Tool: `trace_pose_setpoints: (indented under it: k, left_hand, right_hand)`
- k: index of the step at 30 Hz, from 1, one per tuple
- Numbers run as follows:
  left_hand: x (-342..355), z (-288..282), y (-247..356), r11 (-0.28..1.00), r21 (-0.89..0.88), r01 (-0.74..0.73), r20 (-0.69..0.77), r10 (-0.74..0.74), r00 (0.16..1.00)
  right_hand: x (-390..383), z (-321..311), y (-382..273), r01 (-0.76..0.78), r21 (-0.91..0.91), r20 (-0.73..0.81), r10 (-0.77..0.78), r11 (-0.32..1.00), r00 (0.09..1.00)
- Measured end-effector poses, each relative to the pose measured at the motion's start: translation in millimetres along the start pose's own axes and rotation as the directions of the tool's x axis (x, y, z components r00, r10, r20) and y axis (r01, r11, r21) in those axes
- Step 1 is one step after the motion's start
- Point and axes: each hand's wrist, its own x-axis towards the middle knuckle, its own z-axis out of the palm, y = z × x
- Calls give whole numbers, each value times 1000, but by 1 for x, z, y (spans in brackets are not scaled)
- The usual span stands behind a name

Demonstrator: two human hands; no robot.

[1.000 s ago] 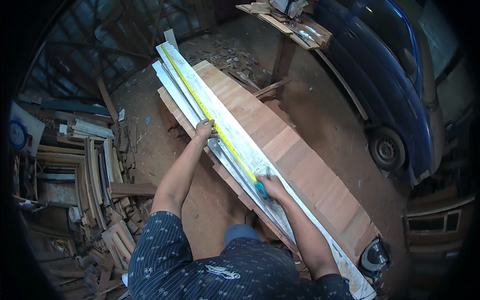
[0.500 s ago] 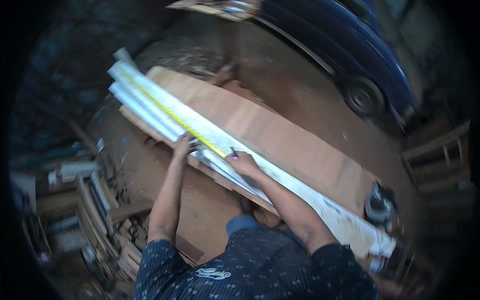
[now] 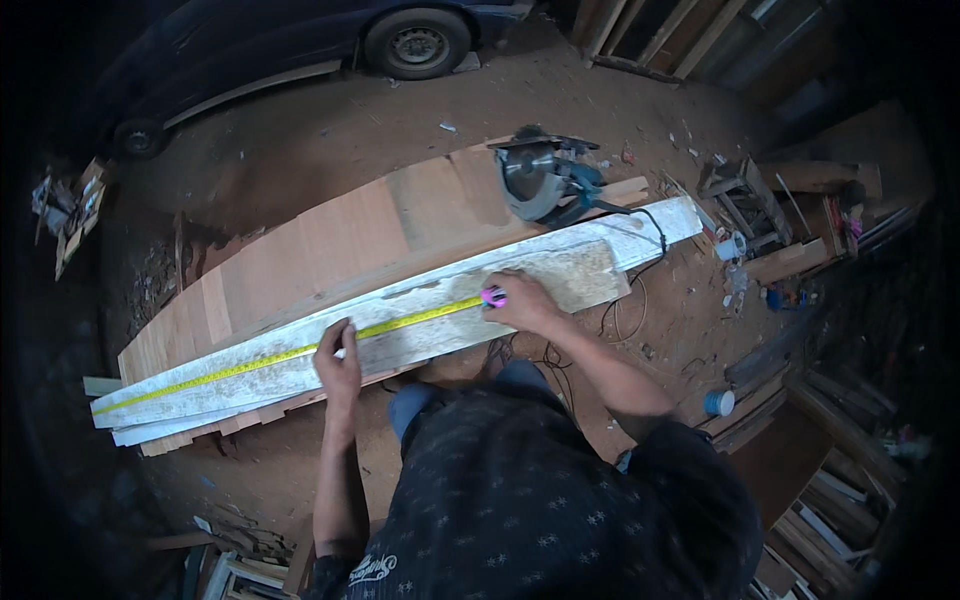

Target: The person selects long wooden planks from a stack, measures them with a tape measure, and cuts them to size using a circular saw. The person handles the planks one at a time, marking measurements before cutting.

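A yellow measuring tape lies stretched along a long, whitish, stained board, from its left end to my right hand. The fingers of that hand are wrapped round the tape's pink and dark case, resting on the board. My left hand is at the board's near side, beside the tape's blade. Its fingers are bent together around a small whitish thing too small to name. Under the whitish board, another pale board shows at the left end.
Beyond the board lies a wide brown wooden panel with a circular saw on its right part. The saw's dark cable hangs over the board. A dark vehicle's wheel stands at the back. Scrap wood lies at lower right.
My right hand has moved right along the board with the case, and more blade is out. My left hand stays near the blade. The view has swung round to the right, showing the saw clearly.
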Motion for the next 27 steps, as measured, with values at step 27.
trace_pose_setpoints:
  k: [27]
  left_hand:
    - [120,335,130,855,-43,-518,976,147,161]
  right_hand:
    - [-24,-100,134,-51,153,-275,92,987,957]
